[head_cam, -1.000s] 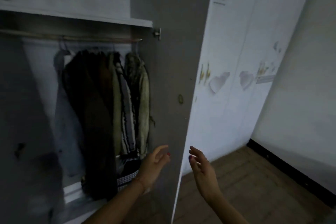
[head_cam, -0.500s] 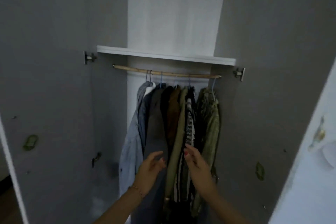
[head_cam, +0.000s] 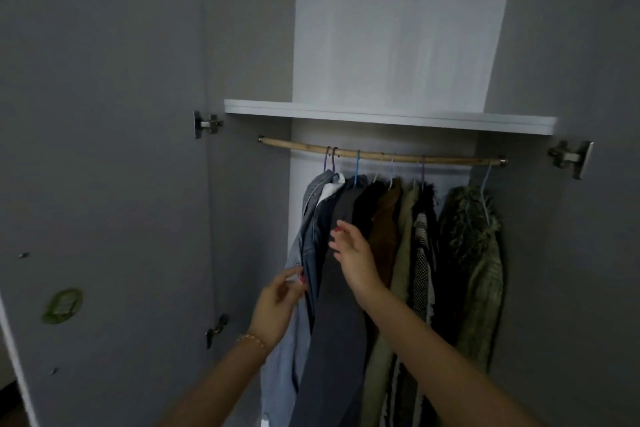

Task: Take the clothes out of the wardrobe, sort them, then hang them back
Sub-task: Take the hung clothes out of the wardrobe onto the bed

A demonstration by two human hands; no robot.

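Several clothes hang on a wooden rail [head_cam: 298, 144] inside the open wardrobe. From the left: a light blue denim shirt [head_cam: 289, 350], a dark grey garment [head_cam: 337, 333], a brown one [head_cam: 384, 232], an olive one [head_cam: 403, 263], a black-and-white patterned one [head_cam: 422, 274], and a green fuzzy jacket [head_cam: 481, 274] apart at the right. My left hand [head_cam: 278, 305] pinches the edge of the denim shirt. My right hand [head_cam: 353, 258] rests fingers spread against the dark grey garment, gripping nothing.
A white shelf [head_cam: 381, 116] runs above the rail. The left door [head_cam: 104, 149] and right door [head_cam: 588, 80] stand open, with metal hinges [head_cam: 206, 124] on each side. A green sticker [head_cam: 62, 305] sits on the left door.
The view swung from the door edge to face the wardrobe. Both hands rose and shifted left, from the middle garments to the denim shirt and grey garment.
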